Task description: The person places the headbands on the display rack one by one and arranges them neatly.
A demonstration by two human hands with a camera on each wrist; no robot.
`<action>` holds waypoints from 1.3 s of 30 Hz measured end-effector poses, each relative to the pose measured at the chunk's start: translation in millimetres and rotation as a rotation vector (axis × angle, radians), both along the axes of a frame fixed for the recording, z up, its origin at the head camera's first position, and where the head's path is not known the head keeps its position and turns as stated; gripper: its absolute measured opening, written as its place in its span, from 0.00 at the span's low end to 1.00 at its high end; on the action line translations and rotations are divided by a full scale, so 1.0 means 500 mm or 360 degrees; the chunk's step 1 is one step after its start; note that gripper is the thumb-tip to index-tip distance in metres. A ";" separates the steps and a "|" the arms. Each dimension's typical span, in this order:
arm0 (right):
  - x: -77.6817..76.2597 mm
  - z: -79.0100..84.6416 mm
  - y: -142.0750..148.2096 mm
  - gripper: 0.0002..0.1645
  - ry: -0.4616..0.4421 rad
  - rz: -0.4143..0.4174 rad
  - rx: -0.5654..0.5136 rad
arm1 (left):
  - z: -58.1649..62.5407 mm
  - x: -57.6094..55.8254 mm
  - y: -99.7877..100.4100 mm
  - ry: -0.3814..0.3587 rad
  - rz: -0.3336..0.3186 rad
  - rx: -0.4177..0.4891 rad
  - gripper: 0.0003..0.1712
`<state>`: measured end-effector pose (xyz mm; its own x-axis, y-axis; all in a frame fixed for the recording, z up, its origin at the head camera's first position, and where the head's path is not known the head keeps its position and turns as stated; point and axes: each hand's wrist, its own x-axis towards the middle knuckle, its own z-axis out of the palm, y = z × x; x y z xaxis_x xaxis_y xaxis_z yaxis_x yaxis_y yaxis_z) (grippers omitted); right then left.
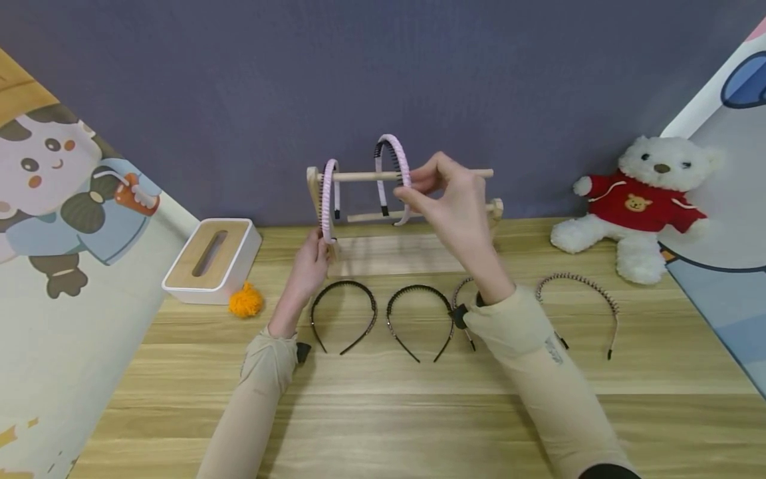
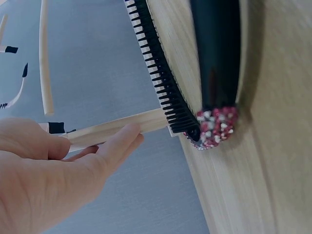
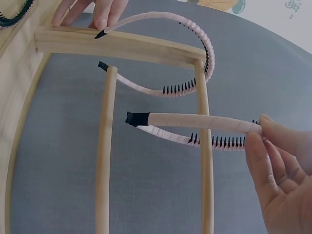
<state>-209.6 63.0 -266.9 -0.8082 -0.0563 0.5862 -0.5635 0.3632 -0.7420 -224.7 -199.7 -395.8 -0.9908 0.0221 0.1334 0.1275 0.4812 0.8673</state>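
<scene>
A wooden rack [image 1: 365,176] with two horizontal rods stands at the back of the table. My left hand [image 1: 309,263] holds its left upright [image 2: 114,127] low down, thumb on one side and fingers on the other. My right hand [image 1: 457,206] pinches a pink wrapped headband [image 3: 195,121] by its side, between thumb and fingertips. That headband arches over the upper rod, its black-tipped ends hanging below. A second pink headband [image 1: 326,199] hangs on the same rod, close to the left upright. Both have black comb teeth inside.
Before the rack lie two black headbands [image 1: 344,284], [image 1: 419,288], a toothed one [image 1: 598,290] and another [image 1: 459,290] partly behind my right wrist. Left stand a tissue box [image 1: 239,266] and an orange pom-pom [image 1: 245,301]. A white teddy bear [image 1: 640,199] sits at right.
</scene>
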 end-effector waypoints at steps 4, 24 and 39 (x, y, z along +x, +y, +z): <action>-0.003 -0.001 -0.014 0.15 0.0006 0.0019 0.0013 | 0.001 0.001 -0.001 -0.0001 0.0000 0.0002 0.22; -0.038 -0.022 -0.078 0.15 0.0110 0.0027 0.0010 | 0.001 -0.004 0.000 -0.0013 -0.0025 0.0029 0.22; -0.043 -0.048 -0.112 0.17 0.0032 0.0063 0.0076 | 0.002 -0.003 -0.002 -0.0012 -0.0018 0.0000 0.23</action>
